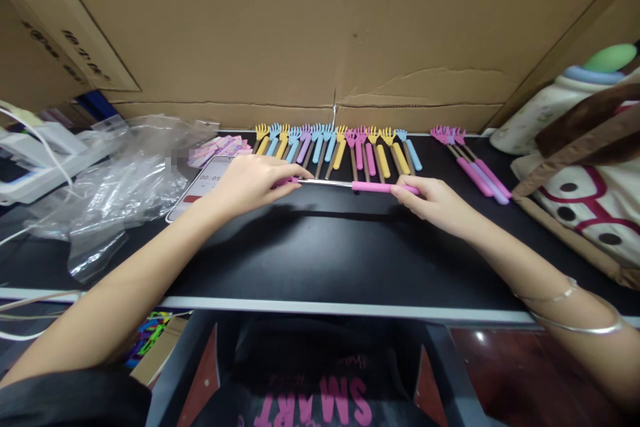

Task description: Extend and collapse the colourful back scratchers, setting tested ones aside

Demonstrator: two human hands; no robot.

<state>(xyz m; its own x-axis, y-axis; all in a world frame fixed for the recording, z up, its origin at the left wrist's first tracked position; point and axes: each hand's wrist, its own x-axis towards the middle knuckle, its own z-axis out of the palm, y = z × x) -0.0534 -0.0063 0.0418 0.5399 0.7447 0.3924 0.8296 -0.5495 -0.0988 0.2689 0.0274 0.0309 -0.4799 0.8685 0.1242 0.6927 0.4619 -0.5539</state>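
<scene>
Both hands hold one pink telescopic back scratcher point(373, 187) level above the black table. My left hand point(250, 181) is closed around its claw end, which the fingers mostly hide. My right hand point(425, 200) grips the far end of the pink handle, and a bare metal rod shows between the hands. Behind it lies a row of back scratchers point(316, 147) in yellow, blue, purple and pink, claws pointing to the back. A few pink and purple back scratchers point(475, 170) lie apart on the right.
Crumpled clear plastic bags point(125, 173) cover the left side, near a phone point(193, 197) and pink packets point(220, 149). A white power strip point(40, 160) sits far left. On the right are a cloth bag point(590, 200) and a bottle point(545, 107). A cardboard wall point(300, 27) stands behind.
</scene>
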